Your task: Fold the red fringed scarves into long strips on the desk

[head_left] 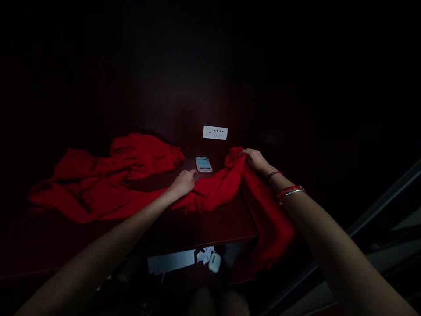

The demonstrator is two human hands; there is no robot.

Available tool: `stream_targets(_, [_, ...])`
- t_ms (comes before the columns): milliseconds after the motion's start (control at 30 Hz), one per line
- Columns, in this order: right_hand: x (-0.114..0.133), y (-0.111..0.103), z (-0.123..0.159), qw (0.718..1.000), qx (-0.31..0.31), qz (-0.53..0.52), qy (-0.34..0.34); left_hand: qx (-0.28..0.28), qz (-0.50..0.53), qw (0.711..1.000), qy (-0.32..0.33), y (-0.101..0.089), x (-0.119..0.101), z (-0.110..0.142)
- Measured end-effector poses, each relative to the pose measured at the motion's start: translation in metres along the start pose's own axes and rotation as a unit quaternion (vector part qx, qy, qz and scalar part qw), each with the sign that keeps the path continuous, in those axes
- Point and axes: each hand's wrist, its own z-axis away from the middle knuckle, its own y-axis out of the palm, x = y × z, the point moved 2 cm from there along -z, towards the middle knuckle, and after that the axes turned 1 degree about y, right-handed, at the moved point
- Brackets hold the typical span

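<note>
A red fringed scarf (219, 188) lies in loose folds across a dark tabletop (217, 226), and part of it hangs over the right edge. My right hand (258, 159) pinches a bunched fold of it near that edge. At the middle of the table my left hand (184, 182) rests by the scarf, index finger stretched toward the lower left corner of a phone (204, 164). The phone lies face up with its screen lit. Whether that fingertip touches the phone I cannot tell. The remaining fingers of my left hand are partly hidden.
A white socket panel (215, 132) is on the dark wall behind the phone. Below the tabletop are a white earbud case (215, 262), crumpled paper (205, 253) and a pale flat sheet (171, 261). Dim diagonal rails (384, 199) run at the right. Most surroundings are too dark to make out.
</note>
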Motion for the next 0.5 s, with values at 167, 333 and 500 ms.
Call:
stream_targets(167, [-0.001, 0.039, 0.034, 0.986, 0.166, 0.017, -0.005, 0.065, -0.225, 0.972, 0.012, 0.03, -0.029, 0.054])
stream_targets(333, [-0.008, 0.035, 0.048, 0.983, 0.18, 0.034, 0.015, 0.102, -0.248, 0.963, 0.025, 0.052, -0.039, 0.063])
stream_targets(500, [-0.011, 0.031, 0.049, 0.983, 0.185, -0.003, 0.02, 0.201, 0.093, 0.975, -0.016, 0.042, -0.056, 0.068])
